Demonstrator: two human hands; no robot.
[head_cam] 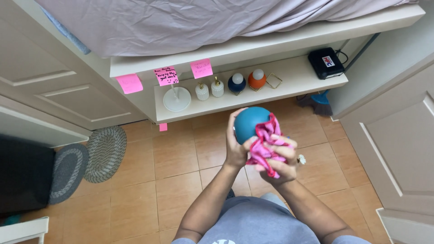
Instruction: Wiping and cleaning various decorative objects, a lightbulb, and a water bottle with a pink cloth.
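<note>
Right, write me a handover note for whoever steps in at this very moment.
Left hand: grips the teal ball from its left side.
Right hand: presses a bunched pink cloth against the ball.
Both are held up over the tiled floor, in front of the low shelf.
On the shelf: a navy ball, an orange ball, two small white bottles, a white dish.
Done: teal ball is off the shelf, cloth on it.
Left: the shelf items sit untouched.
</note>
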